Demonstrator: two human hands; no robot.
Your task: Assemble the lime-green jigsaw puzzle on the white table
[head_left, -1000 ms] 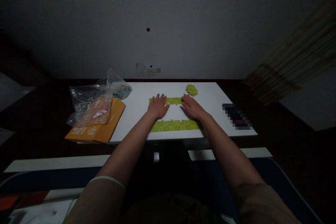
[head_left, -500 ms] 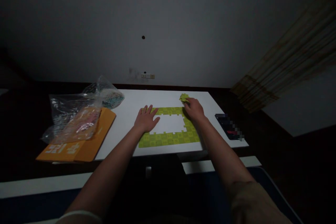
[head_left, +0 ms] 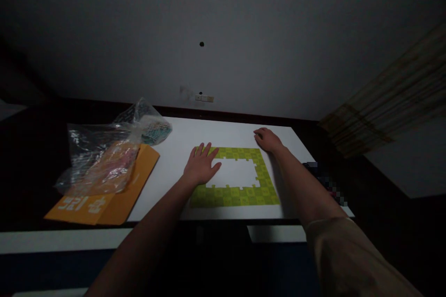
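Note:
A yellow-green jigsaw puzzle frame (head_left: 240,198) lies flat on the white table (head_left: 167,162), with a bare opening edged by knobs and notches in its middle. My left hand (head_left: 201,167) rests spread and palm down on the frame's left side. Beyond the frame's far right corner, my right hand (head_left: 267,140) is low over the table, its fingers curled. Whatever is under or inside those fingers is hidden. No loose green pieces show around that hand.
At the left, a clear plastic bag (head_left: 101,162) lies over an orange cardboard folder (head_left: 139,181). Another clear bag (head_left: 156,127) with pale and teal contents sits behind it. A dark, partly blurred object (head_left: 324,181) lies at the table's right edge, beside my right forearm.
My right hand has moved over the spot of the small green pile, which no longer shows. My left hand stays spread on the frame. The whole view has shifted slightly.

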